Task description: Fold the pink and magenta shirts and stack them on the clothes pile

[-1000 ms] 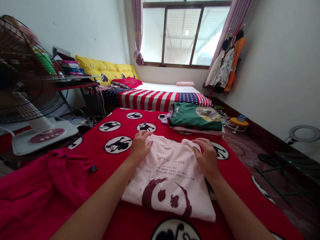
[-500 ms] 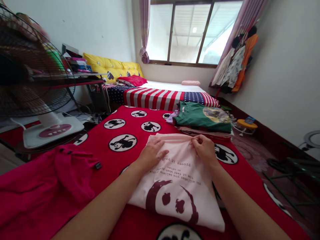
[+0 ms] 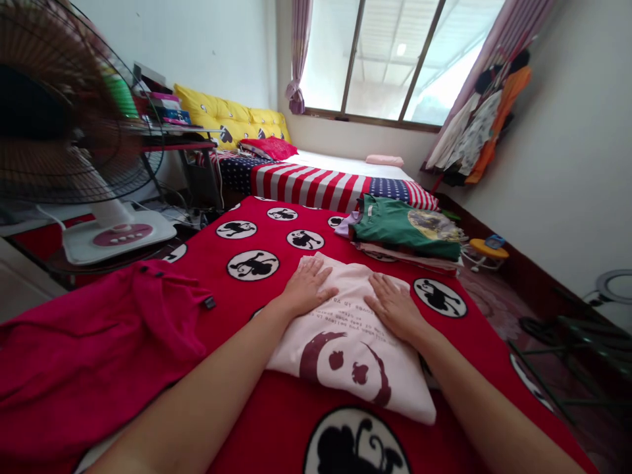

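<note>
A pale pink T-shirt (image 3: 345, 359) with dark printed lettering and a panda-like face lies folded on the red patterned cloth (image 3: 247, 408). My left hand (image 3: 309, 288) rests flat on its far left part, fingers spread. On the far right part lies my right hand (image 3: 395, 308), also flat with the fingers stretched out; it covers some of the lettering. Beyond the shirt, toward the right, sits a stack of folded clothes with a green T-shirt (image 3: 388, 224) on top. A crumpled magenta garment (image 3: 108, 342) lies to the left of my left arm.
At left, an electric fan (image 3: 113, 230) stands beside a cluttered desk. A bed with a stars-and-stripes cover (image 3: 306, 191) is behind the red surface. To the right are a small yellow stool (image 3: 488, 249), a dark green metal frame (image 3: 567, 362) and hanging clothes (image 3: 486, 125).
My right hand has let go of the shirt's far edge and now lies flat on the fabric. My left hand stays flat on the shirt. The view has shifted and tilted slightly.
</note>
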Available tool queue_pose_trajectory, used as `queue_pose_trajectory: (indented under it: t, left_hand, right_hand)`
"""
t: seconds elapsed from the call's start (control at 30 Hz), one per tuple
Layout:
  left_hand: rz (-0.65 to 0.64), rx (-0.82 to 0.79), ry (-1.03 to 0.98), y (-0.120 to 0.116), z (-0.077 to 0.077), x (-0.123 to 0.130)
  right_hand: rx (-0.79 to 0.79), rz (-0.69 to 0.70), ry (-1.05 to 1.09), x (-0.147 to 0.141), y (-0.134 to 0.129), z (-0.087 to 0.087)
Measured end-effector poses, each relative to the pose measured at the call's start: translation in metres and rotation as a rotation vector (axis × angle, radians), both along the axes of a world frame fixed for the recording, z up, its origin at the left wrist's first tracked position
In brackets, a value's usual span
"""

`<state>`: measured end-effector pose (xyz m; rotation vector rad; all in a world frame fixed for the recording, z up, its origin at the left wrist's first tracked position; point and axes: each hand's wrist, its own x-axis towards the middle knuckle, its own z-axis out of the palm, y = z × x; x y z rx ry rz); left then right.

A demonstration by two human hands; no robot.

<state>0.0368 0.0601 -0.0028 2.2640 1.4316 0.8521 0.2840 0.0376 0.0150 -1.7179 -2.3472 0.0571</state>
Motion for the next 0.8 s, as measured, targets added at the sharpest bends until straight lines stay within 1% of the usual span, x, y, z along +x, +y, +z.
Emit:
queue_pose_trajectory:
  t: [0.03, 0.07, 0.1, 0.13, 0.17, 0.2, 0.23, 0.27, 0.3, 0.37, 0.47, 0.53, 0.57, 0.63, 0.67, 0.73, 0.8]
  left_hand:
    - [-0.012, -0.008, -0.092, 0.001, 0.001, -0.004]
    - [-0.012, -0.024, -0.231, 0.002, 0.002, -0.008]
    - [0.003, -0.046, -0.397, 0.003, 0.002, -0.013]
    - [0.034, -0.068, -0.564, 0.005, 0.002, -0.018]
    - [0.079, -0.086, -0.714, 0.008, 0.002, -0.023]
    - [0.133, -0.097, -0.833, 0.010, 0.002, -0.028]
    - [0.185, -0.102, -0.919, 0.013, 0.001, -0.032]
    - [0.231, -0.101, -0.978, 0.016, 0.000, -0.036]
    - [0.265, -0.100, -1.023, 0.018, 0.000, -0.038]
    - [0.314, -0.115, -1.124, 0.020, -0.001, -0.040]
    - [0.332, -0.147, -1.220, 0.018, 0.001, -0.039]
    - [0.328, -0.164, -1.259, 0.017, 0.003, -0.039]
    - [0.327, -0.171, -1.276, 0.016, 0.004, -0.039]
    - [0.329, -0.182, -1.310, 0.016, 0.004, -0.040]
    - [0.329, -0.185, -1.329, 0.017, 0.004, -0.041]
    - [0.330, -0.188, -1.373, 0.019, 0.005, -0.044]
    - [0.329, -0.191, -1.425, 0.021, 0.005, -0.048]
  right_hand:
    - [0.005, -0.026, -0.016, -0.003, -0.005, 0.004]
    - [0.042, -0.036, -0.006, -0.008, -0.014, 0.010]
    - [0.094, -0.017, 0.025, -0.014, -0.027, 0.017]
    - [0.141, 0.033, 0.070, -0.022, -0.043, 0.024]
    - [0.170, 0.114, 0.123, -0.031, -0.062, 0.030]
    - [0.151, 0.220, 0.160, -0.040, -0.081, 0.033]
    - [0.113, 0.304, 0.165, -0.048, -0.100, 0.033]
    - [0.088, 0.360, 0.144, -0.055, -0.116, 0.031]
    - [0.081, 0.392, 0.114, -0.061, -0.128, 0.027]
    - [0.108, 0.395, 0.053, -0.069, -0.139, 0.014]
    - [0.176, 0.391, 0.014, -0.071, -0.131, -0.001]
    - [0.189, 0.424, 0.040, -0.068, -0.121, 0.000]
    - [0.179, 0.436, 0.075, -0.067, -0.116, 0.004]
    - [0.121, 0.415, 0.195, -0.065, -0.106, 0.019]
    - [0.085, 0.378, 0.280, -0.065, -0.101, 0.030]
    - [0.021, 0.276, 0.484, -0.067, -0.089, 0.056]
    - [-0.028, 0.188, 0.697, -0.073, -0.075, 0.087]
